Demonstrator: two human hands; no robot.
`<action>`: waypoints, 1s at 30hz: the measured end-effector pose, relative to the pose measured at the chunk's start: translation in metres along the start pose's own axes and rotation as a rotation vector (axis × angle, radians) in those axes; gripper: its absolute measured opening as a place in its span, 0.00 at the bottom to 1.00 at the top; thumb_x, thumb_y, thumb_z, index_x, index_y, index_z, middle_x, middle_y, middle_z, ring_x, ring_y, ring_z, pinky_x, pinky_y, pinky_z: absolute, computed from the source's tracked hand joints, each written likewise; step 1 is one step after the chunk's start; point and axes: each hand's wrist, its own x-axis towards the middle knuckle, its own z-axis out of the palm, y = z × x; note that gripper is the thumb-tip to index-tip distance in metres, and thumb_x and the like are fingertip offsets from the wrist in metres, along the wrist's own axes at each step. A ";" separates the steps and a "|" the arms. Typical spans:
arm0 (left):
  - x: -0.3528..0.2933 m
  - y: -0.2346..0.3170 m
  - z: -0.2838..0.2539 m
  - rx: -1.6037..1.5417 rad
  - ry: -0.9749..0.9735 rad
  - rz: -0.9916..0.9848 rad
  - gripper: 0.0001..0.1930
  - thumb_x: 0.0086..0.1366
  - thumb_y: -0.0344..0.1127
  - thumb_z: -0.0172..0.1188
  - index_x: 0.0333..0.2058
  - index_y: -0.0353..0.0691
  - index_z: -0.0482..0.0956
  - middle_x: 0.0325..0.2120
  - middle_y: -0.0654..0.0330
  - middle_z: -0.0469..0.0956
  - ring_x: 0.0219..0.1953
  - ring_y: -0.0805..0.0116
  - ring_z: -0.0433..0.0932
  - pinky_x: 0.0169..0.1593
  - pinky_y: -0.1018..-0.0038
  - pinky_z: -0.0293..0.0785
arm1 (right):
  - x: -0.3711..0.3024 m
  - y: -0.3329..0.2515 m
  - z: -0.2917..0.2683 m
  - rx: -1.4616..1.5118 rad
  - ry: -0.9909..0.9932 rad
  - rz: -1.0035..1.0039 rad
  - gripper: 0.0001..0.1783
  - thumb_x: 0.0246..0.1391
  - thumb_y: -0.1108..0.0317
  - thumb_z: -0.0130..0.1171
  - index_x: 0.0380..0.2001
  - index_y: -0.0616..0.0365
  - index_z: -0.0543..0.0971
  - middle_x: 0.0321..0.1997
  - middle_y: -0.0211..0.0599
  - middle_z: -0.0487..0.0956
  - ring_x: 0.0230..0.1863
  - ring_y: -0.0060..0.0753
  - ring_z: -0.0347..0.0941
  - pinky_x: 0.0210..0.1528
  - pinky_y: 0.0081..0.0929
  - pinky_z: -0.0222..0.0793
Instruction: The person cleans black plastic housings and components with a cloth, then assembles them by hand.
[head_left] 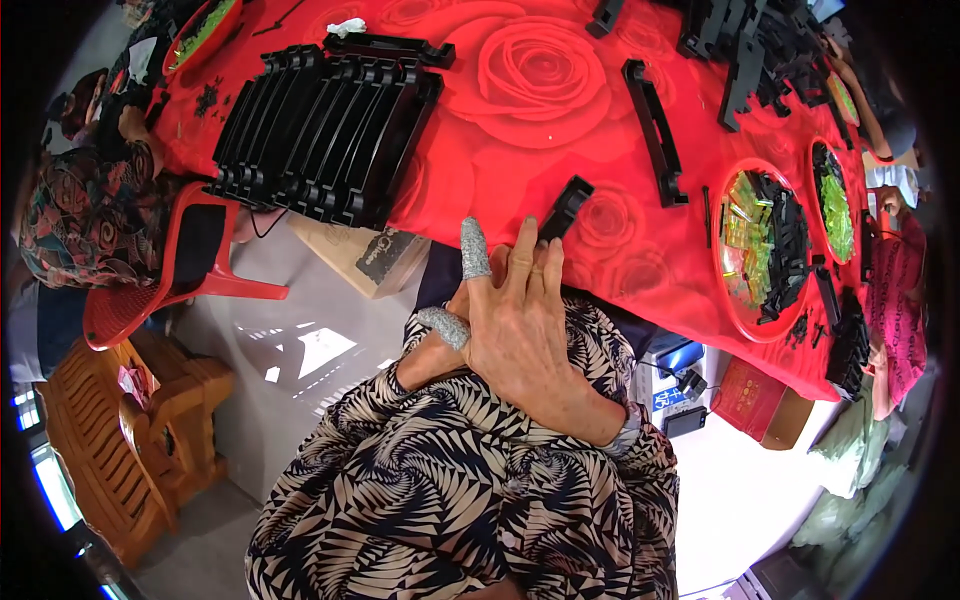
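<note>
My right hand point(520, 320) lies over my left hand point(430, 358) in front of my patterned shirt, at the table's near edge. Its fingers stretch forward, somewhat apart, and nothing shows in them. Grey wraps cover its index finger point(474, 250) and thumb point(445, 326). Most of my left hand is hidden underneath; only its wrist side shows. Just beyond my right fingertips is a short black plastic piece point(566, 210), its near end hidden by the fingers; I cannot tell if they touch it. Farther right lies a long black plastic bracket point(655, 135).
Black brackets point(330, 140) stand in a row on the red rose-print tablecloth point(530, 70). More black parts point(745, 50) are heaped at the far right. A red tray point(722, 262) holds yellow-green and black pieces. A red chair point(190, 270) with a seated person stands left.
</note>
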 end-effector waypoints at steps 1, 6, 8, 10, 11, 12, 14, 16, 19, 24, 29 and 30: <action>0.001 0.000 0.000 0.010 0.005 0.003 0.28 0.58 0.35 0.58 0.54 0.30 0.61 0.42 0.40 0.66 0.46 0.45 0.66 0.48 0.57 0.65 | 0.000 0.000 -0.001 0.035 -0.005 0.004 0.35 0.55 0.64 0.47 0.66 0.62 0.60 0.58 0.88 0.57 0.56 0.82 0.63 0.66 0.65 0.46; -0.003 0.000 -0.003 0.055 0.005 0.027 0.27 0.58 0.35 0.58 0.53 0.30 0.61 0.43 0.40 0.65 0.47 0.45 0.66 0.47 0.57 0.65 | 0.003 0.000 0.000 -0.061 -0.002 -0.002 0.36 0.55 0.62 0.49 0.66 0.63 0.59 0.55 0.90 0.59 0.53 0.80 0.67 0.66 0.64 0.46; -0.003 0.000 -0.004 0.069 0.000 0.036 0.27 0.58 0.35 0.58 0.53 0.30 0.61 0.43 0.40 0.65 0.47 0.45 0.66 0.47 0.57 0.65 | 0.004 0.000 -0.001 -0.098 -0.020 0.005 0.37 0.54 0.61 0.50 0.66 0.64 0.58 0.54 0.90 0.61 0.52 0.80 0.68 0.66 0.64 0.47; -0.010 0.000 -0.009 0.085 0.002 0.035 0.27 0.58 0.35 0.58 0.53 0.30 0.61 0.43 0.40 0.65 0.47 0.45 0.66 0.47 0.57 0.65 | 0.005 0.006 0.000 0.010 0.028 0.021 0.43 0.56 0.47 0.56 0.65 0.65 0.57 0.54 0.87 0.60 0.49 0.82 0.67 0.61 0.62 0.55; 0.002 -0.001 -0.005 0.091 0.002 0.035 0.27 0.57 0.35 0.58 0.53 0.30 0.61 0.43 0.40 0.65 0.47 0.45 0.66 0.47 0.57 0.65 | 0.007 0.008 -0.004 0.068 0.040 0.053 0.45 0.54 0.48 0.59 0.66 0.63 0.56 0.53 0.84 0.62 0.48 0.81 0.67 0.56 0.60 0.61; 0.025 0.001 0.006 0.100 0.011 0.028 0.27 0.57 0.35 0.58 0.53 0.30 0.61 0.43 0.40 0.65 0.47 0.45 0.66 0.47 0.57 0.65 | 0.008 0.007 -0.005 0.073 0.030 0.042 0.45 0.54 0.48 0.59 0.66 0.63 0.56 0.53 0.84 0.62 0.48 0.81 0.67 0.56 0.60 0.61; 0.022 0.001 0.004 0.112 0.000 0.027 0.27 0.57 0.35 0.58 0.53 0.31 0.61 0.43 0.40 0.65 0.47 0.45 0.66 0.47 0.56 0.65 | 0.006 0.012 -0.005 0.098 0.053 0.036 0.45 0.53 0.49 0.61 0.66 0.62 0.56 0.52 0.80 0.64 0.46 0.79 0.67 0.51 0.59 0.67; 0.021 0.004 0.009 0.115 -0.010 0.025 0.27 0.57 0.35 0.58 0.53 0.31 0.61 0.43 0.40 0.65 0.47 0.45 0.66 0.47 0.56 0.65 | 0.006 0.015 -0.005 0.089 0.067 0.048 0.46 0.52 0.50 0.62 0.66 0.62 0.56 0.52 0.75 0.66 0.47 0.77 0.68 0.48 0.56 0.70; 0.027 0.027 0.012 0.045 0.062 0.054 0.26 0.56 0.35 0.59 0.51 0.31 0.62 0.39 0.43 0.68 0.39 0.44 0.69 0.40 0.57 0.66 | 0.008 0.019 -0.006 0.161 0.065 0.064 0.43 0.49 0.64 0.62 0.66 0.66 0.57 0.50 0.81 0.65 0.46 0.75 0.69 0.53 0.52 0.69; 0.022 0.007 0.025 0.164 0.092 0.106 0.21 0.59 0.32 0.56 0.48 0.29 0.63 0.29 0.49 0.74 0.28 0.51 0.74 0.30 0.62 0.69 | 0.008 0.022 -0.004 0.166 0.104 0.049 0.44 0.49 0.63 0.63 0.67 0.60 0.56 0.52 0.72 0.63 0.38 0.66 0.71 0.44 0.51 0.71; 0.007 0.003 0.040 0.087 0.015 -0.061 0.15 0.62 0.32 0.53 0.45 0.29 0.64 0.25 0.49 0.75 0.24 0.54 0.76 0.27 0.63 0.69 | 0.004 0.025 0.000 0.176 0.112 0.066 0.48 0.46 0.58 0.66 0.68 0.55 0.55 0.52 0.73 0.64 0.38 0.66 0.71 0.41 0.50 0.73; 0.012 0.005 0.037 0.081 0.013 -0.077 0.14 0.63 0.32 0.52 0.44 0.29 0.65 0.24 0.49 0.75 0.24 0.54 0.76 0.26 0.64 0.69 | 0.009 0.027 0.001 0.178 0.129 0.051 0.48 0.46 0.57 0.66 0.68 0.55 0.55 0.53 0.74 0.64 0.39 0.68 0.71 0.42 0.51 0.73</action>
